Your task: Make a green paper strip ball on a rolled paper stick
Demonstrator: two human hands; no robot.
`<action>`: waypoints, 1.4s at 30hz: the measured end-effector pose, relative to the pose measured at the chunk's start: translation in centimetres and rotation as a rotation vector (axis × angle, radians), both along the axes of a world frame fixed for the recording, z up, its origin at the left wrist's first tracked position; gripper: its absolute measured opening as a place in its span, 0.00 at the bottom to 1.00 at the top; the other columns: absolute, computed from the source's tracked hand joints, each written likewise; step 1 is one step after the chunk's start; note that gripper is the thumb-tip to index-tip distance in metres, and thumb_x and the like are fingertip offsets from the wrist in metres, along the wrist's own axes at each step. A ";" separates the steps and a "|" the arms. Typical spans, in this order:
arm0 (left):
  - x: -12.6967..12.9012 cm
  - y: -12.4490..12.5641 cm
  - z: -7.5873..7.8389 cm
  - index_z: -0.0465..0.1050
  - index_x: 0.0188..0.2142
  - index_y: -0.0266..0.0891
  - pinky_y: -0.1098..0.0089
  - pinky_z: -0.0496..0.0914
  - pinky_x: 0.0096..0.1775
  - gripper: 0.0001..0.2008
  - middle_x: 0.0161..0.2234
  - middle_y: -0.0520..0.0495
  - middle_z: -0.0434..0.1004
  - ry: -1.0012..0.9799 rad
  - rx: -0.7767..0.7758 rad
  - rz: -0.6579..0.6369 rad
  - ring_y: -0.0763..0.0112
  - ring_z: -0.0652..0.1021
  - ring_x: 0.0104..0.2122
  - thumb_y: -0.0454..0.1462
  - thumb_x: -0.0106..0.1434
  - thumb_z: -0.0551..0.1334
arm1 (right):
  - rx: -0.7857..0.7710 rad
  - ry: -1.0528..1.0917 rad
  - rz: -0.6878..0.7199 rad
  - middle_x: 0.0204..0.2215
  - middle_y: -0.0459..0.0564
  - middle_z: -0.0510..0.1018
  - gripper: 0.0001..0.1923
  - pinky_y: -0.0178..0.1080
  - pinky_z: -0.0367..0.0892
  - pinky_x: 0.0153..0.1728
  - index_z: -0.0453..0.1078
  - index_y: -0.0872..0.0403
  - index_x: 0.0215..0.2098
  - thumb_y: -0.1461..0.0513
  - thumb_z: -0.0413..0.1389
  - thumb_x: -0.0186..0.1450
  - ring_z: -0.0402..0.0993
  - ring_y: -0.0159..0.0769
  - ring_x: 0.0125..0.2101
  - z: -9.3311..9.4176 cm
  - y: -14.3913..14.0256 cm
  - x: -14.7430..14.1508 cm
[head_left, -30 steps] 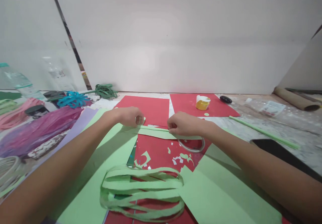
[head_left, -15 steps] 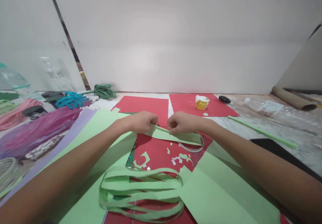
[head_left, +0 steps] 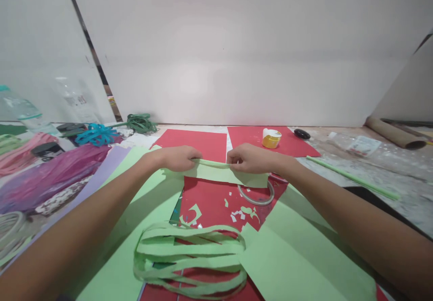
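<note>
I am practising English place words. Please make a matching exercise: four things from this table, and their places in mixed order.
Things:
1. light green paper piece
2. tape ring
3. yellow jar
4. looped green strips

Places:
a. on the far red sheet
b. nearest the camera
c. partly under the held paper
d. between left hand and right hand

Pairs: 1-d, 2-c, 3-a, 4-b

Both my forearms reach forward from lower corners, bare, converging toward centre. My left hand (head_left: 177, 158) sits knuckles up, fingers curled under, thumb and forefinger pinched together at its right edge. My right hand (head_left: 248, 159) mirrors it, knuckles up, fingertips pinched at its left edge. Hands level, near each other, not touching.
</note>
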State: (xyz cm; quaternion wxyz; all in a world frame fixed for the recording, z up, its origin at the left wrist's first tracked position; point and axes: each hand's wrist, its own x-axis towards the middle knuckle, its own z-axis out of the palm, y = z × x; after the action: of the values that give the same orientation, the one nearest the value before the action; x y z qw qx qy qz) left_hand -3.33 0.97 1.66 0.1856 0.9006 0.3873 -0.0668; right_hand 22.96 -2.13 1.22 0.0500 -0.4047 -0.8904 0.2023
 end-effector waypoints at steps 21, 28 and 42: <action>1.7 -2.7 1.8 0.71 0.44 0.42 0.71 0.61 0.29 0.14 0.35 0.48 0.76 -0.034 0.104 -0.048 0.68 0.72 0.31 0.34 0.62 0.50 | 0.222 0.111 -0.036 0.27 0.47 0.77 0.10 0.35 0.56 0.28 0.75 0.53 0.36 0.63 0.51 0.64 0.67 0.31 0.26 1.3 -0.9 -0.5; 2.8 -3.8 2.0 0.75 0.39 0.42 0.71 0.57 0.27 0.15 0.26 0.50 0.72 -0.080 0.273 -0.065 0.71 0.68 0.23 0.31 0.62 0.50 | -0.036 0.138 -0.034 0.33 0.48 0.76 0.10 0.34 0.59 0.28 0.66 0.52 0.43 0.58 0.53 0.64 0.69 0.33 0.29 1.8 -1.8 -1.0; 0.3 -1.5 1.8 0.68 0.27 0.39 0.72 0.61 0.30 0.15 0.24 0.53 0.66 -0.034 -0.215 -0.175 0.73 0.65 0.25 0.42 0.66 0.52 | -0.316 0.074 -0.059 0.35 0.48 0.75 0.17 0.34 0.60 0.28 0.70 0.50 0.40 0.48 0.50 0.65 0.67 0.35 0.31 1.5 -1.7 -0.8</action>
State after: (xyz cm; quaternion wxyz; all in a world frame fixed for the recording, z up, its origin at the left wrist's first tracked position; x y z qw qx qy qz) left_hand -3.00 -0.54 3.49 0.2809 0.9068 0.2949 -0.1087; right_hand 22.18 -3.87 2.75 0.0243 -0.4257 -0.8328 0.3531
